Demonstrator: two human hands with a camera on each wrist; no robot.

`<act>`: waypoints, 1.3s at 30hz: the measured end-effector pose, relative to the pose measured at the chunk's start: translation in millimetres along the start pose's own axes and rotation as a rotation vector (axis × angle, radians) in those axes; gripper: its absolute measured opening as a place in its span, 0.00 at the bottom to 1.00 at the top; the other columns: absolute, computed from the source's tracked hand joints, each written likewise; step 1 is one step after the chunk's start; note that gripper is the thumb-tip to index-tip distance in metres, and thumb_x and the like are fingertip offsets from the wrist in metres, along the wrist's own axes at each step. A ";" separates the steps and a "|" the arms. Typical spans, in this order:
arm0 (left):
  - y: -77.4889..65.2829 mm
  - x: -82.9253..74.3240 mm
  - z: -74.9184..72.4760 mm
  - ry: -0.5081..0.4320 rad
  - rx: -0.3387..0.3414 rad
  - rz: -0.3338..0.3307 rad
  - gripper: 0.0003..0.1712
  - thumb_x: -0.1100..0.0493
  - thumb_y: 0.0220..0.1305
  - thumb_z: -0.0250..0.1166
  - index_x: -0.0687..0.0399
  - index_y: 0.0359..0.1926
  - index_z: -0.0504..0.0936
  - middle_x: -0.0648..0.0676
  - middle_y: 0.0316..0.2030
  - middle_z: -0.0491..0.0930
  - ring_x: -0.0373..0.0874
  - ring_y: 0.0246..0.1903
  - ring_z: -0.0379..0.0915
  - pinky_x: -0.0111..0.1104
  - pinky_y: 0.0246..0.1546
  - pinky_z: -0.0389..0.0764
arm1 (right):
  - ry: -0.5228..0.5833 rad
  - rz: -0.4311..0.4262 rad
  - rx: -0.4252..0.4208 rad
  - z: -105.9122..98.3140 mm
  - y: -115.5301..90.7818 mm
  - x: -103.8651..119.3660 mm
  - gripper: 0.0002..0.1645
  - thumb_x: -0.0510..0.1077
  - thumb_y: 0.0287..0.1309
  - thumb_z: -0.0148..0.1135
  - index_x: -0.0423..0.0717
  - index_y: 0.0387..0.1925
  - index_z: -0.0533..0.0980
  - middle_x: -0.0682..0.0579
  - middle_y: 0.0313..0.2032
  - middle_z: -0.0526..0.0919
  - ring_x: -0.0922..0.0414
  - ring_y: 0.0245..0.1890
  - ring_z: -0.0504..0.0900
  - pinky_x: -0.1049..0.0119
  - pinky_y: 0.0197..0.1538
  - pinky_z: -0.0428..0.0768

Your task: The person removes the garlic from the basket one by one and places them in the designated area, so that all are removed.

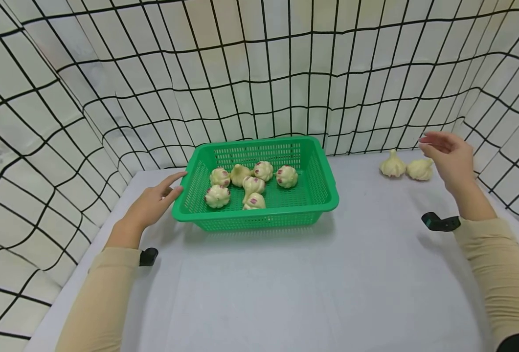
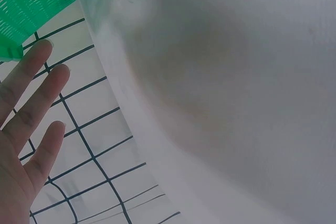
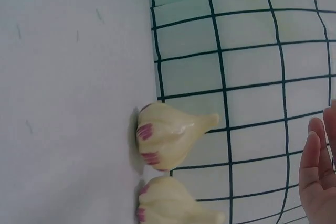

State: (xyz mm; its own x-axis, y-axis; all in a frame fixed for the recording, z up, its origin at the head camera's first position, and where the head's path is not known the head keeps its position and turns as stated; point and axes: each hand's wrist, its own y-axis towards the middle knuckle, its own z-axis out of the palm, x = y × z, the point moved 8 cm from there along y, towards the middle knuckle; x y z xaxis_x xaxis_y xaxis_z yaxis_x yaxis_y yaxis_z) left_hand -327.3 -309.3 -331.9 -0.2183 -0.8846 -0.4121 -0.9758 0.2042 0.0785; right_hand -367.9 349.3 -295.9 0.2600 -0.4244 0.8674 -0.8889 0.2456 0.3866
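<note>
A green plastic basket (image 1: pixel 259 222) stands at the middle back of the table, with several garlic bulbs (image 1: pixel 287 176) inside. My left hand (image 1: pixel 151 205) is at the basket's left rim, fingers extended; in the left wrist view the fingers (image 2: pixel 34 98) are spread near the green side. Over at the right back, two garlic bulbs lie side by side: one upright garlic bulb (image 1: pixel 393 165) and a garlic bulb (image 1: pixel 419 169) beside it. Above and right of them hovers my right hand (image 1: pixel 450 159), holding nothing, its fingers loosely bent. The right wrist view shows both bulbs (image 3: pixel 170 137) apart from the hand (image 3: pixel 317 171).
Black-lined white grid walls (image 1: pixel 250 73) enclose the back and both sides of the white table (image 1: pixel 285 283). Black wrist devices (image 1: pixel 440 222) are on both sleeves.
</note>
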 end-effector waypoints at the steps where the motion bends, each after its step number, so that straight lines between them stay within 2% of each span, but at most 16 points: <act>1: 0.3 -0.2 -0.3 0.000 -0.001 0.001 0.37 0.34 0.81 0.41 0.41 0.82 0.53 0.72 0.55 0.80 0.66 0.51 0.78 0.61 0.45 0.77 | 0.004 -0.015 0.016 3.6 0.4 4.6 0.17 0.39 0.72 0.61 0.55 0.58 0.79 0.75 0.41 0.80 0.73 0.43 0.78 0.84 0.46 0.75; 5: 1.3 -0.2 -0.7 -0.001 0.002 -0.002 0.37 0.34 0.81 0.41 0.41 0.82 0.53 0.72 0.55 0.80 0.67 0.51 0.78 0.61 0.46 0.77 | 0.019 -0.065 0.102 20.1 1.5 24.0 0.16 0.39 0.72 0.62 0.54 0.57 0.79 0.73 0.42 0.81 0.72 0.43 0.79 0.83 0.46 0.75; 8: 2.0 -0.2 -1.0 0.000 0.001 -0.001 0.37 0.34 0.81 0.41 0.41 0.82 0.53 0.72 0.55 0.79 0.67 0.52 0.77 0.61 0.46 0.77 | 0.011 -0.093 0.168 34.0 1.0 39.6 0.15 0.43 0.72 0.63 0.55 0.57 0.80 0.72 0.42 0.82 0.71 0.44 0.79 0.81 0.46 0.74; 15: 2.9 -0.5 -1.4 0.002 0.000 -0.001 0.37 0.34 0.81 0.40 0.41 0.82 0.53 0.73 0.57 0.79 0.68 0.53 0.77 0.63 0.47 0.76 | -0.051 -0.170 0.300 70.6 -0.8 74.7 0.21 0.50 0.71 0.65 0.46 0.60 0.79 0.69 0.46 0.82 0.68 0.44 0.81 0.78 0.46 0.75; 21: 2.9 -1.9 -1.4 0.001 0.002 -0.001 0.37 0.34 0.81 0.40 0.42 0.82 0.53 0.73 0.57 0.78 0.68 0.53 0.77 0.63 0.47 0.76 | -0.100 -0.173 0.396 94.4 0.5 95.8 0.25 0.53 0.72 0.63 0.44 0.63 0.77 0.57 0.52 0.83 0.65 0.45 0.80 0.74 0.47 0.75; 26: 2.3 -0.4 -0.8 -0.002 0.005 -0.005 0.37 0.34 0.81 0.40 0.42 0.82 0.52 0.73 0.58 0.78 0.69 0.54 0.76 0.63 0.48 0.76 | -0.136 -0.199 0.485 113.9 1.7 115.2 0.24 0.50 0.73 0.62 0.41 0.63 0.77 0.47 0.55 0.82 0.65 0.45 0.80 0.72 0.47 0.75; 29: 2.0 0.0 -0.9 -0.004 0.004 -0.006 0.37 0.34 0.81 0.40 0.42 0.82 0.52 0.74 0.59 0.77 0.70 0.54 0.76 0.64 0.48 0.75 | -0.152 -0.213 0.526 125.7 3.3 122.4 0.22 0.47 0.73 0.61 0.40 0.62 0.77 0.43 0.55 0.82 0.60 0.47 0.82 0.69 0.48 0.77; 33: 2.4 -0.6 -0.5 -0.006 0.009 -0.005 0.38 0.34 0.81 0.40 0.42 0.82 0.52 0.74 0.58 0.77 0.70 0.55 0.75 0.65 0.49 0.75 | -0.185 -0.204 0.561 141.2 5.5 126.7 0.22 0.47 0.73 0.60 0.40 0.62 0.77 0.41 0.55 0.82 0.50 0.50 0.82 0.58 0.52 0.77; 35: 2.4 -0.5 0.0 -0.008 0.011 -0.004 0.38 0.34 0.81 0.40 0.42 0.82 0.52 0.74 0.58 0.77 0.70 0.55 0.75 0.65 0.49 0.75 | -0.196 -0.203 0.578 149.5 6.4 129.9 0.22 0.47 0.73 0.60 0.40 0.62 0.77 0.40 0.55 0.82 0.48 0.49 0.82 0.55 0.52 0.77; 39: 1.8 0.2 0.7 -0.009 0.008 -0.002 0.37 0.34 0.81 0.40 0.42 0.82 0.52 0.74 0.59 0.77 0.70 0.55 0.75 0.64 0.49 0.75 | -0.207 -0.206 0.590 165.6 9.5 137.6 0.22 0.48 0.74 0.60 0.41 0.62 0.78 0.40 0.53 0.82 0.48 0.46 0.82 0.58 0.49 0.78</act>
State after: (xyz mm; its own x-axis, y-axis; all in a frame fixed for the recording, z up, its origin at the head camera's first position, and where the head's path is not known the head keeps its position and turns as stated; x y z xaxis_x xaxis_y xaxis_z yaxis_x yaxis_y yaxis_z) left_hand -329.1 -308.9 -332.5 -0.2160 -0.8811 -0.4208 -0.9761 0.2057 0.0702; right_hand -403.0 148.9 -224.8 0.4211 -0.5849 0.6933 -0.9017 -0.3524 0.2504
